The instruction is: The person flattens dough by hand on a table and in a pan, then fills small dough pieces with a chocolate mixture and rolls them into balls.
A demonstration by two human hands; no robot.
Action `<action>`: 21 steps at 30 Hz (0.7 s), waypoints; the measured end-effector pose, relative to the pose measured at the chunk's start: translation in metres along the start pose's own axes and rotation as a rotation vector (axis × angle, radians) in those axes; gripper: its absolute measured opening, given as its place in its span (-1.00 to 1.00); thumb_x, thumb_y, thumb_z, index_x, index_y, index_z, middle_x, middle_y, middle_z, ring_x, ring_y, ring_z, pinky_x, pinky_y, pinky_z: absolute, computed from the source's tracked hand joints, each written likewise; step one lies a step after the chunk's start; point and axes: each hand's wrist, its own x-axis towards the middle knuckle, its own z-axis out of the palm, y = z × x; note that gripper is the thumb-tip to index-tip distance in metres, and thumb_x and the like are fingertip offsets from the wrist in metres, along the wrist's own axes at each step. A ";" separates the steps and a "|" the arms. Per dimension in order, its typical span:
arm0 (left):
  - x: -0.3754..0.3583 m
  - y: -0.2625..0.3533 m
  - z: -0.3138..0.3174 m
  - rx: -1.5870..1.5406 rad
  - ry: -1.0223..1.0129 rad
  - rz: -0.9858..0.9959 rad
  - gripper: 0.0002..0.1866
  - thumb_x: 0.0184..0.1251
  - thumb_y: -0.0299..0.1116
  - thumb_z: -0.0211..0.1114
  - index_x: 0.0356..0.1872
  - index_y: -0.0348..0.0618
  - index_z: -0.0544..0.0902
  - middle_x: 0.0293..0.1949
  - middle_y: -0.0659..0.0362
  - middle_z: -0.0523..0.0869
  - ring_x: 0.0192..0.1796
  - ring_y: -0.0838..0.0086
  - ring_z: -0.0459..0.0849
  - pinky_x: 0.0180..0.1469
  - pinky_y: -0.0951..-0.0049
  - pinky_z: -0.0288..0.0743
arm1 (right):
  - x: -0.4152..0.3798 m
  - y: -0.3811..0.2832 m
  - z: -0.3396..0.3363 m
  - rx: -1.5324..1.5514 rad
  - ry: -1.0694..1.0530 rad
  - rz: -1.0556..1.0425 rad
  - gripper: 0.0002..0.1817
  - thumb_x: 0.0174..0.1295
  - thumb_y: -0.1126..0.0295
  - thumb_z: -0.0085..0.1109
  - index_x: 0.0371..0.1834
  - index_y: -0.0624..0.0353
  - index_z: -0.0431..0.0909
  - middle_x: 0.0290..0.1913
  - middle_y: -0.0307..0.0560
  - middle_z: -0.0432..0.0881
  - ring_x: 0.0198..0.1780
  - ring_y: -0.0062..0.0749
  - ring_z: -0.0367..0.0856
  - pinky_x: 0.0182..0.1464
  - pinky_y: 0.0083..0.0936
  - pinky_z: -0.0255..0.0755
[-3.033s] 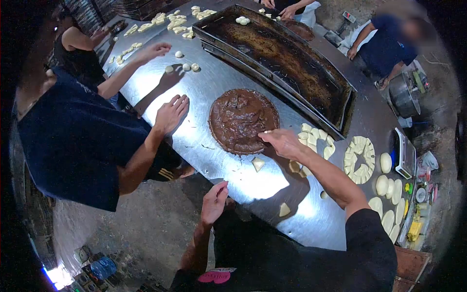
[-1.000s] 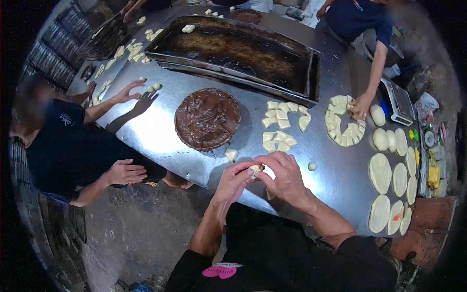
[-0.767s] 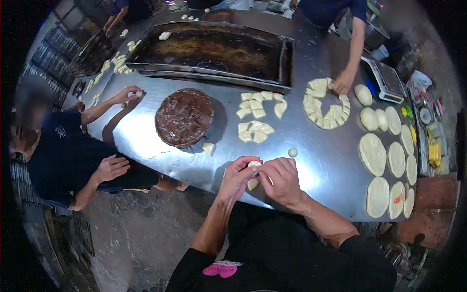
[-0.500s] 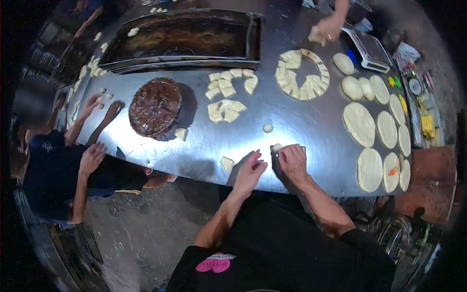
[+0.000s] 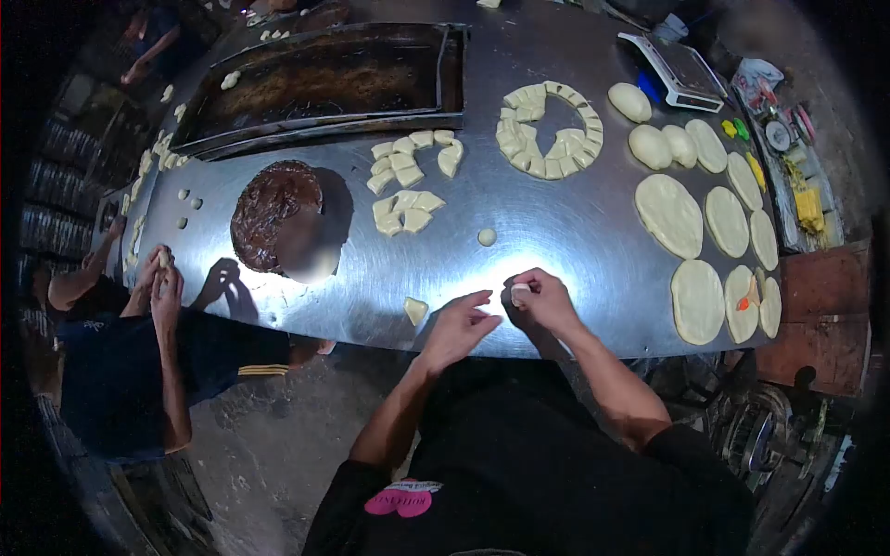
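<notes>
A long steel table (image 5: pixel 575 246) runs across a dim workroom, its polished top throwing back a bright patch of light right under the person's hands. The right hand (image 5: pixel 545 301) is curled loosely around a small dough ball (image 5: pixel 520 292), fingertips pinching it against the table near the front edge. The ball is pale, smooth and rounded, only partly seen between the fingers. The left hand (image 5: pixel 456 326) lies just beside it with fingers spread and nothing in its grasp, resting at the table's edge.

One loose dough ball (image 5: pixel 487 236) sits a little farther in, and one wedge-shaped dough scrap (image 5: pixel 415 309) lies just left of the left hand. Beyond them is a single round cake of dark brown paste (image 5: pixel 273 213) (its near edge is blurred), and beside that a cluster of about a dozen cut dough pieces (image 5: pixel 408 181). One ring of dough pieces (image 5: pixel 547 130) lies farther right. Along the right end are roughly eight flattened dough discs (image 5: pixel 669 215) and three plump dough mounds (image 5: pixel 649 145). One large dark baking tray (image 5: pixel 324 79) sits at the back, one scale (image 5: pixel 675 60) at the far right corner. A co-worker's hands (image 5: pixel 159 273) are pressed together at the left end.
</notes>
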 end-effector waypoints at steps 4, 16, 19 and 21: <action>0.004 0.024 -0.006 -0.041 0.210 0.323 -0.67 0.23 -0.38 0.38 0.00 -0.22 0.61 -0.20 0.06 0.66 -0.26 0.45 0.70 -0.25 0.47 0.59 | -0.011 -0.063 0.009 0.692 -0.292 0.143 -0.86 0.32 0.48 0.11 -0.10 0.28 0.53 -0.14 -0.07 0.61 -0.16 -0.46 0.65 -0.17 -0.56 0.63; 0.005 0.038 -0.085 -0.203 0.461 0.317 -0.85 0.28 -0.55 0.29 -0.16 -0.33 0.59 -0.27 0.12 0.66 -0.23 0.54 0.67 -0.21 0.54 0.58 | 0.007 -0.122 0.093 0.778 -0.247 -0.060 -0.81 0.25 0.51 0.21 -0.09 0.24 0.51 -0.12 -0.09 0.63 -0.15 -0.49 0.61 -0.04 -0.52 0.48; 0.009 0.036 -0.086 -0.540 0.429 0.203 -0.88 0.26 -0.55 0.29 -0.19 -0.30 0.62 -0.26 0.10 0.66 -0.24 0.46 0.69 -0.21 0.52 0.58 | 0.013 -0.119 0.093 0.750 -0.238 -0.078 -0.80 0.24 0.51 0.22 -0.08 0.23 0.51 -0.11 -0.11 0.63 -0.14 -0.52 0.59 -0.06 -0.54 0.46; 0.011 0.034 -0.084 -0.682 0.399 0.166 -0.90 0.26 -0.54 0.29 -0.22 -0.27 0.64 -0.26 0.07 0.66 -0.27 0.41 0.70 -0.22 0.51 0.59 | 0.013 -0.113 0.089 0.686 -0.238 -0.107 -0.79 0.24 0.51 0.22 -0.08 0.22 0.51 -0.11 -0.11 0.63 -0.13 -0.53 0.58 -0.06 -0.55 0.45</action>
